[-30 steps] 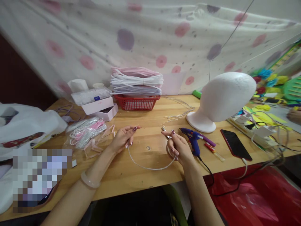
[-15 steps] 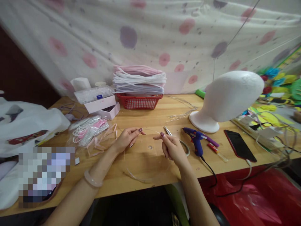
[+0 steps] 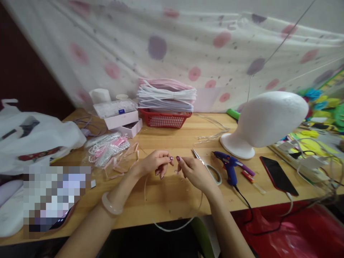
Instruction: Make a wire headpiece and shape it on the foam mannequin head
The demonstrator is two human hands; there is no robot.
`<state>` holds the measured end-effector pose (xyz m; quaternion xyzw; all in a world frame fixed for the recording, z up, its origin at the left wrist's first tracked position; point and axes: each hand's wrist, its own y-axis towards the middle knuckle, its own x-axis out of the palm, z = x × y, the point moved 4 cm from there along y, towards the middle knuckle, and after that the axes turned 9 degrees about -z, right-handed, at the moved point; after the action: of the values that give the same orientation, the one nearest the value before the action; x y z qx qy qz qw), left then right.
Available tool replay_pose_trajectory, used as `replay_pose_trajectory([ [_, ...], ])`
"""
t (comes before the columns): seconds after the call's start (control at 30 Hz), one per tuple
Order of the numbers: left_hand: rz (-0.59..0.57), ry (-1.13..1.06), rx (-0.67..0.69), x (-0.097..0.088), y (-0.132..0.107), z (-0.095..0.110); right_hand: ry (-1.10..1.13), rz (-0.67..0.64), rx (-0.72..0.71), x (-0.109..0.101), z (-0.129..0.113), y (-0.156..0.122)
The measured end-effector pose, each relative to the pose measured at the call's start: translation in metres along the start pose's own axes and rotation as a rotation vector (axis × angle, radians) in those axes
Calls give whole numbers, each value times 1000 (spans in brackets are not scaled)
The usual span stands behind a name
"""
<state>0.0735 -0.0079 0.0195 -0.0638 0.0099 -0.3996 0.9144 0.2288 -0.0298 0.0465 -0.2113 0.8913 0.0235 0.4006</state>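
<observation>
My left hand (image 3: 158,163) is closed, thumb against the fingers, above the middle of the wooden table (image 3: 172,134). Close beside it, my right hand (image 3: 195,172) is pinched too, with the two thumb tips almost meeting. A thin whitish cord (image 3: 174,229) runs from both hands in a wide loop that hangs past the table's front edge; whether it is wire or line I cannot tell. Its ends are hidden at the fingertips. Scissors (image 3: 212,173) lie just right of my right hand, and beyond them a blue glue gun (image 3: 228,168).
A white foam head (image 3: 268,122) stands at the right near a phone (image 3: 278,175). At the back, a red basket (image 3: 163,120) carries bundled pipe cleaners (image 3: 168,95). Bagged pearl strings (image 3: 109,148), pink ribbon (image 3: 122,165) and white boxes (image 3: 120,120) lie to the left.
My hands have come together, fingertips now nearly touching. The cord loop hangs lower, past the table edge. The whole view has shifted slightly.
</observation>
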Motion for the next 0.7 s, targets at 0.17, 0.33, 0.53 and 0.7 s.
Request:
replay_pose_trajectory([
  [0.17,-43,-76,26,9,5,-1,-133,29,-27,0,-6,3],
  [0.33,-17,-120,80,12,9,-5,-229,85,-35,0,-1,6],
  [0.53,1,-146,119,13,6,-7,-264,98,-58,0,-2,-1],
  [0.7,-3,-159,137,17,7,-8,-322,137,-64,-2,-2,-7],
])
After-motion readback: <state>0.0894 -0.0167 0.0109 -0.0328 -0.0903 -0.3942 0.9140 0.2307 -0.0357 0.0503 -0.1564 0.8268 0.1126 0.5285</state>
